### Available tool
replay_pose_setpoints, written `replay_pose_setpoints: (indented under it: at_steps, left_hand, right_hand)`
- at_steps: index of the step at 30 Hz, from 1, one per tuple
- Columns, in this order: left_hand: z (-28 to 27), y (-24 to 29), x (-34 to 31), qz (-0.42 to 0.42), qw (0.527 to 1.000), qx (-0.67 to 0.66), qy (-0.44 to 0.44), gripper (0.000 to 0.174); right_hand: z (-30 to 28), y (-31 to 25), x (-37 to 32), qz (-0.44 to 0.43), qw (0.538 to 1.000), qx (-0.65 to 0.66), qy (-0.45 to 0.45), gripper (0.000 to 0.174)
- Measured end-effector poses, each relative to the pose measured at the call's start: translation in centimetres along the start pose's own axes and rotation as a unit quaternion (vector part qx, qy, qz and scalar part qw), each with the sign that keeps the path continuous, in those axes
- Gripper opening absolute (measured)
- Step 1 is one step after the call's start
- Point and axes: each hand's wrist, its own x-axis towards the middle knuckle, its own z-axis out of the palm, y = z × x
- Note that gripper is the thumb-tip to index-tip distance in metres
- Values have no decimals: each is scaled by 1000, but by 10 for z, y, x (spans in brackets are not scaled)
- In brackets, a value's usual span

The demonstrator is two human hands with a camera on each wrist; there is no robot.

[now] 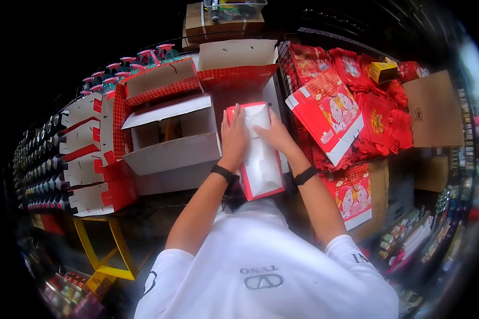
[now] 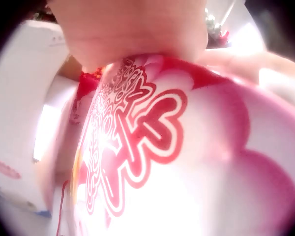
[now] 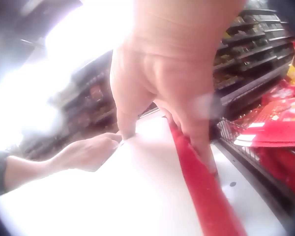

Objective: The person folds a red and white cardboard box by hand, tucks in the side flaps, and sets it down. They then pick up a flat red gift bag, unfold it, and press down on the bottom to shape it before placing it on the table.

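A long white paperboard box (image 1: 259,151) with red edges lies lengthwise before my chest, and both hands hold it. My left hand (image 1: 234,139) grips its left edge near the far end. Pink and red printing covers the box side in the left wrist view, close under the left wrist. At the right edge, my right hand (image 1: 275,134) has its thumb on the white panel. Its fingers run down the red side strip (image 3: 194,179) in the right wrist view. The left hand's fingertips are partly hidden there by glare.
Open cardboard cartons (image 1: 170,133) stand on the left, beside stacked cut-out trays (image 1: 85,154) and spray bottles. To the right, flat printed red cartons (image 1: 330,114) lie over red packets (image 1: 380,122) in a wire basket. A yellow stool (image 1: 109,260) stands low at left.
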Motion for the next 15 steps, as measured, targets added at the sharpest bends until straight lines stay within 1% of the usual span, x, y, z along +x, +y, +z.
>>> replay_pose_setpoints:
  at_steps: [3, 6, 9, 12, 15]
  left_hand:
    - [3, 0, 0, 7, 1000, 18, 22, 49]
    - [2, -1, -1, 6, 1000, 1, 29, 49]
    - [5, 0, -2, 8, 999, 0, 44, 50]
    - [7, -3, -3, 1, 999, 4, 39, 59]
    - [0, 2, -5, -9, 999, 1, 49, 51]
  right_hand:
    - [21, 13, 7, -23, 992, -104, 71, 104]
    - [16, 9, 9, -38, 995, -79, 50, 106]
    - [8, -12, -1, 7, 992, -120, 34, 107]
    - [9, -36, -6, 43, 978, -203, 34, 107]
    - [13, -26, -4, 15, 972, -230, 42, 106]
